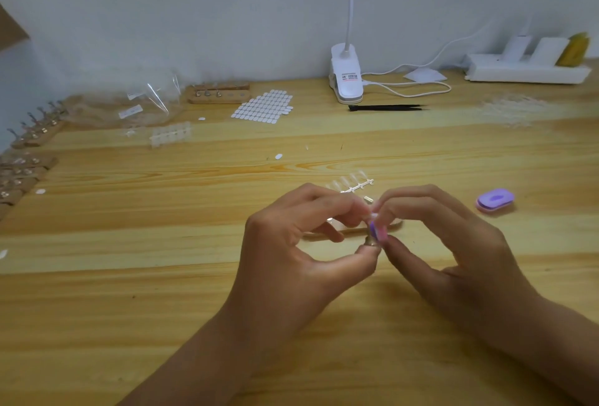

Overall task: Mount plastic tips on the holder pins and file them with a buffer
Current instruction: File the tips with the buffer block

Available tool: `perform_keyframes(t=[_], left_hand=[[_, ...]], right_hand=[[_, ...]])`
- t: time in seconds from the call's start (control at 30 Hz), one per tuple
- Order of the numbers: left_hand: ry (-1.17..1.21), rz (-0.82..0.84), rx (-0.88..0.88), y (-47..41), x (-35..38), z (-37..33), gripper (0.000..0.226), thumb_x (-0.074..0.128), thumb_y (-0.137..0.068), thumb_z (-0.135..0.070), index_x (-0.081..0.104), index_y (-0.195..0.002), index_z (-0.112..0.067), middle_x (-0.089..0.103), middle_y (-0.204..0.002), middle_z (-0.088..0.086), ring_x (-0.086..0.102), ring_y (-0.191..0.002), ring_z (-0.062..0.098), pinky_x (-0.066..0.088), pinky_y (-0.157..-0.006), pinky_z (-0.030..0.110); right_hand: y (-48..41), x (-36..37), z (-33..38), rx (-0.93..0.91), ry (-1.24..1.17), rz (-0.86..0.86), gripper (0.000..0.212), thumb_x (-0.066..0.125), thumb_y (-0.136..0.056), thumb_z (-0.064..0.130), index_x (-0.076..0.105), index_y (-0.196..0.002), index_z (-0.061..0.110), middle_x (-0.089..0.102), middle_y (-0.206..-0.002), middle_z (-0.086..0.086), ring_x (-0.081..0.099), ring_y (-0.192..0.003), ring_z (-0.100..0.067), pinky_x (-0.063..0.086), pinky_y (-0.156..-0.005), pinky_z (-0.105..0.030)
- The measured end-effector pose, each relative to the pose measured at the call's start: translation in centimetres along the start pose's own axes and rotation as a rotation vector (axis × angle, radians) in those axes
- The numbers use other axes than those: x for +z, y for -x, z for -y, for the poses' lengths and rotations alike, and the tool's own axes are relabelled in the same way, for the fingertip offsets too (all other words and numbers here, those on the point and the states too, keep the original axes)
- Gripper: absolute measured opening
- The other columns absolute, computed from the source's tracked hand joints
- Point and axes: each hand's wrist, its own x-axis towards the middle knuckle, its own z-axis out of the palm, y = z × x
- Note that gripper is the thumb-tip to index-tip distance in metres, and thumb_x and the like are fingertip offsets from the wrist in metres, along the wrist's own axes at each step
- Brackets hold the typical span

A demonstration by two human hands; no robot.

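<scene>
Plastic tip (372,215), small and blurred from where I watch, sits atop a metal holder pin (369,241) held just above the surface (146,292), between both hands. I note the left hand (291,243) narrow, thumb and forefinger curled and pinching the pin at its base. The right hand (453,243) is curled too, pinching a small purple buffer (376,230) against the tip. A strip of clear tips (353,183) lies just beyond the hands, and a spare purple block (495,199) rests well off to the right.
</scene>
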Motion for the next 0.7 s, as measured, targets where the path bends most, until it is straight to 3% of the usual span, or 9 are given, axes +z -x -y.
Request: perform_keyframes(t=[0.2,0.3,0.4,0.7], left_hand=[[0.173,0.038,-0.164,-0.1,0.0,0.7,0.029,0.082,-0.072,-0.013,0.075,-0.097,-0.026,0.073,-0.094,-0.011,0.07,-0.09,0.011,0.055,-0.069,0.018],[0.291,0.085,-0.251,-0.1,0.3,1.0,0.029,0.075,-0.081,-0.014,0.073,-0.107,-0.028,0.074,-0.101,-0.01,0.07,-0.097,0.011,0.055,-0.076,0.02],[0.349,0.13,-0.276,-0.1,0.5,1.3,0.027,0.073,-0.083,-0.014,0.07,-0.107,-0.026,0.071,-0.101,-0.007,0.068,-0.096,0.012,0.055,-0.076,0.023],[0.227,0.107,-0.189,-0.1,0.5,1.2,0.029,0.085,-0.068,-0.017,0.074,-0.094,-0.026,0.068,-0.095,-0.009,0.061,-0.085,0.012,0.052,-0.066,0.023]], right_hand=[[-0.2,-0.6,-1.4,0.153,-0.118,-0.1,0.02,0.069,-0.095,0.006,0.063,-0.114,0.012,0.067,-0.108,0.002,0.068,-0.101,-0.022,0.056,-0.092,-0.035],[-0.2,-0.6,-0.8,0.226,-0.394,-0.141,0.035,0.066,-0.09,0.011,0.057,-0.123,0.019,0.067,-0.11,0.001,0.069,-0.105,-0.022,0.055,-0.096,-0.028],[-0.3,-0.5,-0.1,0.254,-0.513,-0.137,0.031,0.066,-0.09,0.01,0.056,-0.119,0.012,0.069,-0.105,0.003,0.071,-0.102,-0.016,0.053,-0.092,-0.02],[-0.3,-0.2,0.0,0.3,-0.538,-0.165,0.025,0.074,-0.088,0.014,0.058,-0.107,0.012,0.071,-0.102,-0.001,0.071,-0.099,-0.02,0.055,-0.093,-0.026]])
